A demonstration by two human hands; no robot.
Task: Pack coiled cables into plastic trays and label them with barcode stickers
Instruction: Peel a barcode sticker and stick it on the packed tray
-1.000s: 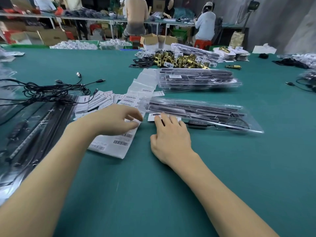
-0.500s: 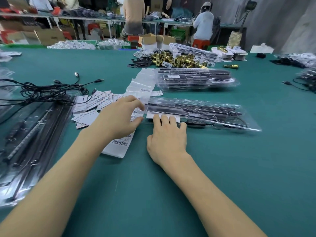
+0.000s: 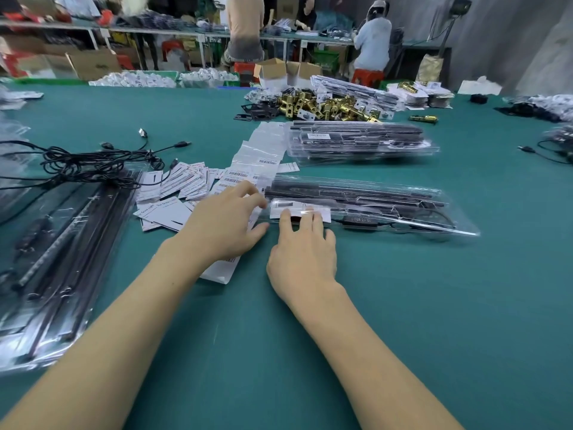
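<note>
Green table fills my view. Toward its middle I see the clear plastic tray lying long, dark cable parts inside. My right hand presses straight fingers, slightly apart, on the tray's white label; my left hand hovers, fingers loosely curled, over the barcode sticker strip.

Packing workshop: green worktable, cardboard boxes, seated workers.

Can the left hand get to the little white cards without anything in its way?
Probably yes. The left hand is right beside the white cards, which lie loose on the table with nothing on top.
</note>
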